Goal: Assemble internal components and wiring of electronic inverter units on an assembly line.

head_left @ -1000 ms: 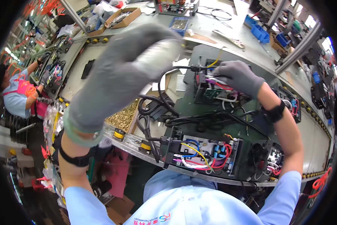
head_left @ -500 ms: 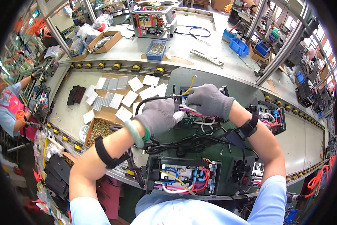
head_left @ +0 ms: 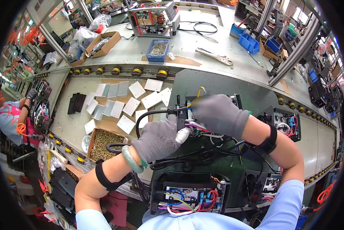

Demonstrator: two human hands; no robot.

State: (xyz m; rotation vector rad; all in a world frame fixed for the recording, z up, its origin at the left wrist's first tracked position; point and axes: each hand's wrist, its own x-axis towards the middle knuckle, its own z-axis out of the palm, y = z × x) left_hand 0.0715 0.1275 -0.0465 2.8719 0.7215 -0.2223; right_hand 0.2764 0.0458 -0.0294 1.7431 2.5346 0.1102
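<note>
Grey gloves with pale fingertips cover both my hands. My left hand grips the upright black end panel of an open electronic unit, its thumb against the panel's inner side. A thick black power cable loops over that hand and runs to the panel. Inside the unit my right hand is closed, its fingertips smeared by motion; what they hold cannot be made out. A yellow wire sticks up beside them, with pink and white wires below. Closer to me stands a second open unit with coloured wires.
Heat sinks and black strips lie at left, near a box of brass-coloured fasteners. Bundled black cables cross the green board. Behind are locking pliers and a blue bin. Another person works far left.
My right hand has shifted slightly right and down over the unit, its fingers now blurred. My left hand stays at the panel, slightly lower in view. The whole view has shifted a little.
</note>
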